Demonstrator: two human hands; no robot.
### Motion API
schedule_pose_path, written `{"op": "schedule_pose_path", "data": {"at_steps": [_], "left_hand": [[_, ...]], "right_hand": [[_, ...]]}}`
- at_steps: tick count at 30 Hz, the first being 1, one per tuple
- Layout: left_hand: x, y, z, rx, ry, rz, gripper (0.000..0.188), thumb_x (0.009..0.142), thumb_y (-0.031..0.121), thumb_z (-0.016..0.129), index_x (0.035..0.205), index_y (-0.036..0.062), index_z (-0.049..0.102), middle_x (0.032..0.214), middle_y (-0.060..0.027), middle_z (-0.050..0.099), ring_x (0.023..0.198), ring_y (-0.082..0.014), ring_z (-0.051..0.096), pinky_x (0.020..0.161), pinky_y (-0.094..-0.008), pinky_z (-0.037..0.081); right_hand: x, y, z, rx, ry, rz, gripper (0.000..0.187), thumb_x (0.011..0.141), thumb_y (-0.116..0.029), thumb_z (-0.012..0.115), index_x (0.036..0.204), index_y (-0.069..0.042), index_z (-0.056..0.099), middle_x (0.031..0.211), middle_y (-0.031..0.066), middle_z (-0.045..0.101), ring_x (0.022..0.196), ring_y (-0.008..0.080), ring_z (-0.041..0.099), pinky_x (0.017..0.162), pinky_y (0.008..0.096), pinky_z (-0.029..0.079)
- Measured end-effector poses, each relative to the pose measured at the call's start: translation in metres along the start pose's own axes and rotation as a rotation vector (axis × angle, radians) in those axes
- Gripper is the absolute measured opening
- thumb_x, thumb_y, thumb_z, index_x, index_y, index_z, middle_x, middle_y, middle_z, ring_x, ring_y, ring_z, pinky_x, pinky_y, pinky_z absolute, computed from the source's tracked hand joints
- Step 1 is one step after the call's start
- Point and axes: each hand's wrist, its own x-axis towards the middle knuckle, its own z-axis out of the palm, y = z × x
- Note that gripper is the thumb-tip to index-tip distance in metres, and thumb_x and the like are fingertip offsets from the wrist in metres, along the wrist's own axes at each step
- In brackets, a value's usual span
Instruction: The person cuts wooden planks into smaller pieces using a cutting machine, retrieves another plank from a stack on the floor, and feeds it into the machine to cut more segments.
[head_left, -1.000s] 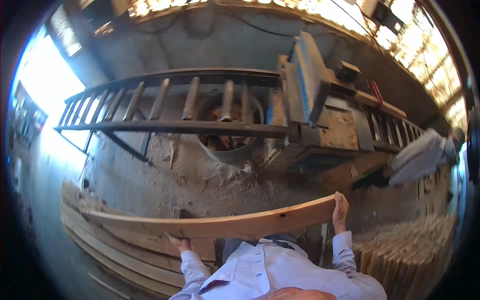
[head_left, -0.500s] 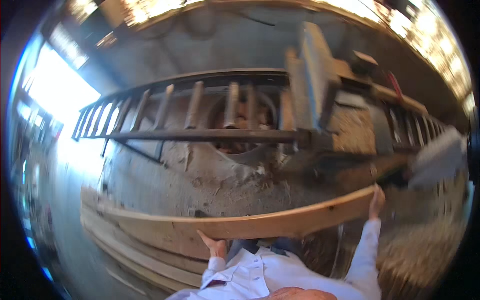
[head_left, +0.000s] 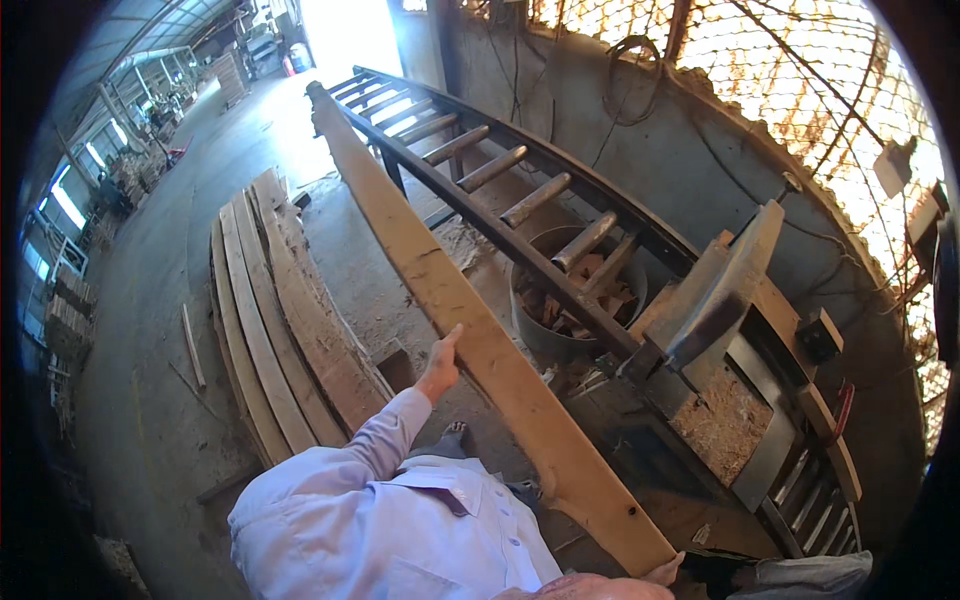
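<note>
A long wooden plank (head_left: 480, 320) slants across my front, from low at the right to far at the left. My left hand (head_left: 439, 367) grips its left edge around the middle, thumb on top and the other fingers hidden beneath. At the plank's near end my right hand (head_left: 664, 571) holds the corner, only partly in view. The plank's far end lies near the far end of a roller conveyor (head_left: 520, 200); whether they touch I cannot tell. More rough planks (head_left: 290, 310) lie side by side to the left of it.
On the right stands a machine with a metal fence (head_left: 735, 290) and a sawdust-covered table (head_left: 722, 425). Beneath the conveyor sits a round tub (head_left: 525, 300) of wood scraps. A wall with wire mesh (head_left: 800, 80) runs behind. Thin wood strips (head_left: 192, 345) lie on the floor at left.
My view has turned left. The plank has swung from lying crosswise before me to pointing away alongside the conveyor, lifted off the other planks, with both hands still on it.
</note>
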Motion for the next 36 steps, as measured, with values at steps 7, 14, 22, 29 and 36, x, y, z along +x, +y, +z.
{"op": "schedule_pose_path", "data": {"at_steps": [7,14,22,29,36], "left_hand": [[0.041,-0.054,0.059,0.302,-0.023,0.030,0.033,0.094,0.015,0.068,0.120,-0.0048,0.063,0.113,-0.0119,0.070,0.100,-0.0250,0.068,0.089,-0.0398,0.054],[0.054,-0.064,0.057,0.669,-0.169,0.136,0.048,0.092,0.034,0.072,0.112,-0.0086,0.061,0.100,-0.0156,0.069,0.081,-0.0245,0.070,0.066,-0.0394,0.060],[0.084,-0.055,0.115,0.688,-0.169,0.040,0.053,0.095,0.040,0.067,0.120,-0.0056,0.056,0.110,-0.0196,0.066,0.089,-0.0325,0.069,0.070,-0.0445,0.062],[0.163,-0.041,0.180,0.836,-0.200,-0.098,0.048,0.096,0.044,0.064,0.113,-0.0008,0.062,0.102,-0.0132,0.068,0.082,-0.0234,0.068,0.062,-0.0346,0.056],[0.221,-0.075,0.250,0.750,-0.132,-0.052,0.034,0.095,0.032,0.069,0.110,0.0016,0.063,0.096,-0.0095,0.066,0.071,-0.0197,0.064,0.059,-0.0321,0.056]], "right_hand": [[0.014,-0.012,-0.051,0.156,0.084,0.198,0.070,0.096,-0.056,0.059,0.111,0.012,0.066,0.106,0.0192,0.069,0.091,0.0269,0.065,0.080,0.0384,0.053],[0.026,-0.042,-0.049,0.466,-0.073,0.131,0.060,0.103,-0.048,0.050,0.108,0.010,0.066,0.102,0.0136,0.069,0.088,0.0212,0.065,0.080,0.0350,0.053],[0.099,-0.067,-0.003,0.462,-0.147,0.041,0.053,0.105,-0.045,0.049,0.109,0.004,0.067,0.102,0.0051,0.068,0.091,0.0128,0.060,0.083,0.0307,0.048],[0.171,-0.139,0.058,0.607,-0.218,0.105,0.070,0.105,-0.059,0.034,0.103,0.002,0.070,0.098,0.0051,0.068,0.088,0.0137,0.059,0.082,0.0316,0.048],[0.297,-0.188,0.109,0.541,-0.334,0.072,0.086,0.100,-0.070,0.025,0.103,0.002,0.073,0.094,0.0053,0.071,0.086,0.0123,0.063,0.080,0.0271,0.048]]}}
